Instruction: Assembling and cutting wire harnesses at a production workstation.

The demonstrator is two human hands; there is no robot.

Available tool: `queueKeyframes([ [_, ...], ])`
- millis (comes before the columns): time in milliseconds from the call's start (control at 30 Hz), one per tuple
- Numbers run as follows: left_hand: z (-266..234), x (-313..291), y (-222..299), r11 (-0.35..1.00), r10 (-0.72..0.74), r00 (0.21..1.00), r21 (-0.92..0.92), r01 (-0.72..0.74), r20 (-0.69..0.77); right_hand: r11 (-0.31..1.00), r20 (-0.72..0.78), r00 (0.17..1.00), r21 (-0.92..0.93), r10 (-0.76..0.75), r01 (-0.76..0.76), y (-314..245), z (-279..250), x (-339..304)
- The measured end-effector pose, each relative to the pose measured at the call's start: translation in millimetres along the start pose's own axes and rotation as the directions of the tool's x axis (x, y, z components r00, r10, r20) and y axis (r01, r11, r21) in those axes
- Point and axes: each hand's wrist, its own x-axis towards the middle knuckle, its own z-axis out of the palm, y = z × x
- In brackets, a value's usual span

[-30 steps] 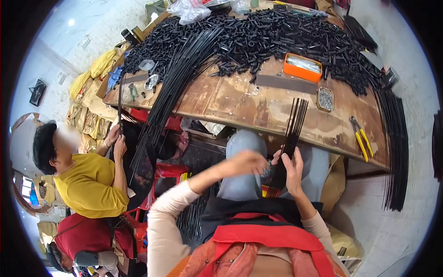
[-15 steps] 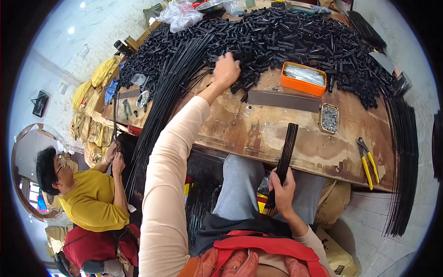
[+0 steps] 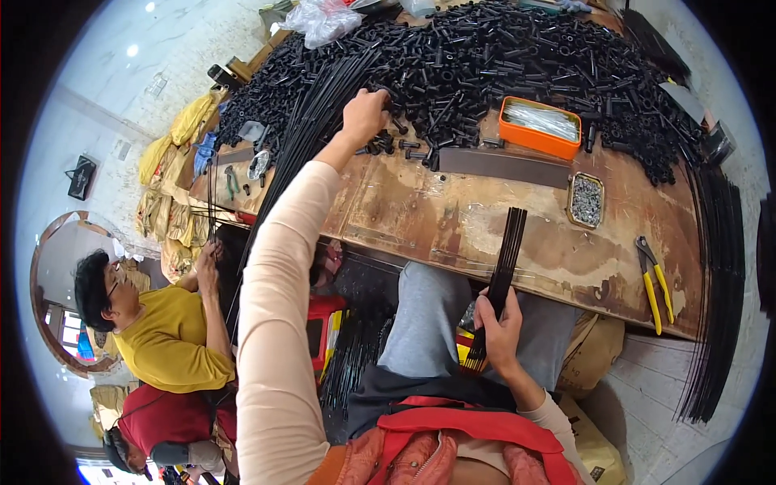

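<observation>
Bundle of thin, straight black rods (image 3: 513,238), in right-hand grip

Held steeply upright at the near edge of the worn brown wooden table (image 3: 388,202), upper ends over the tabletop, lower ends between legs in grey trousers (image 3: 424,315). Clasped toward the lower part by the bare right hand (image 3: 499,327), fingers closed around the rods.

Changed within the last second: upper ends drawn from a loose fan into a tight cluster; bare left hand (image 3: 365,115) gone from above the bundle to the broad heap of short black tubular parts (image 3: 501,61), then slightly further left, beside the long sheaf of slender black rods (image 3: 311,113). Consequence: support of the bundle left to one hand. Left fingers: bent downward at the heap's near edge; impossible to tell whether gripping a part.

Also on table: rectangular orange plastic box (image 3: 533,143); flat dark strip (image 3: 501,167); yellow-handled pliers (image 3: 651,301).
</observation>
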Motion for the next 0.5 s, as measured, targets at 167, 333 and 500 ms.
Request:
queueKeyframes([
  [167,5.1,-2.4,5.4,0.965,0.193,0.971,0.208,-0.162,-0.139,0.999,-0.021,0.999,-0.022,-0.036,0.035,4.1,2.8,0.7],
  [333,-19.8,-2.1,-0.6,0.963,-0.026,0.916,-0.257,-0.085,-0.4,0.992,-0.01,0.996,-0.095,-0.084,0.083,5.1,10.1,3.8],
  [500,-33.4,-41.7,-10.5,0.867,-0.323,0.926,-0.453,0.207,-0.196,0.988,-0.025,0.992,-0.088,-0.125,0.123,-0.7,10.0,7.2],
])
